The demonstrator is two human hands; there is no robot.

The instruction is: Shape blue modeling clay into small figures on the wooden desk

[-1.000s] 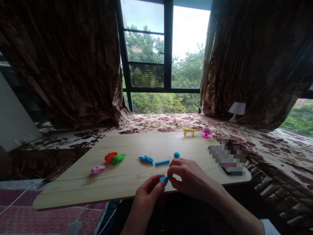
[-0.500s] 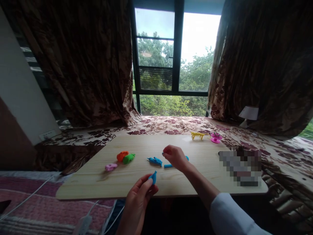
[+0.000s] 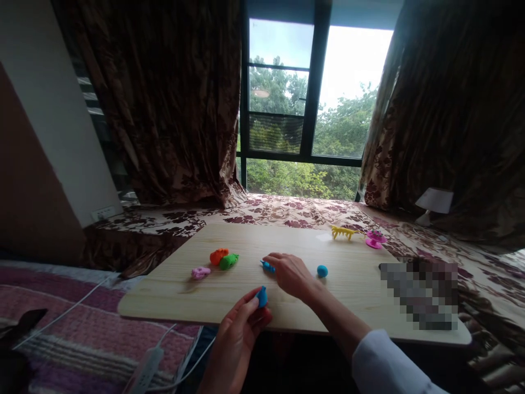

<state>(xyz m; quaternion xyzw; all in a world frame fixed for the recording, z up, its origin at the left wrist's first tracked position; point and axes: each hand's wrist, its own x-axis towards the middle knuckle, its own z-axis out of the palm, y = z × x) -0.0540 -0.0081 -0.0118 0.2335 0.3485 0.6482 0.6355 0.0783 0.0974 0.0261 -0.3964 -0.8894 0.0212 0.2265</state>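
Observation:
My left hand [image 3: 246, 317] pinches a small blue clay piece [image 3: 262, 296] with a narrow tip pointing up, just over the table's near edge. Over the middle of the table my right hand [image 3: 289, 276] reaches palm down, its fingers stretched out. Its fingertips lie over a blue clay figure [image 3: 268, 266], covering much of it; whether they touch it I cannot tell. A blue clay ball [image 3: 322, 271] rests to the right of that hand. The blue clay roll seen earlier is hidden.
Orange clay [image 3: 219, 256], a green clay piece [image 3: 229, 261] and a pink one [image 3: 200, 272] lie on the wooden table [image 3: 164, 301] at left. At the far right are a yellow legged figure [image 3: 343, 233] and a pink stand [image 3: 374, 238]. A blurred patch [image 3: 422, 295] covers the right side.
My right hand has moved left onto the blue figure, its fingers now stretched out rather than pinched, uncovering the blue ball. My left hand keeps its blue piece. The view has shifted slightly.

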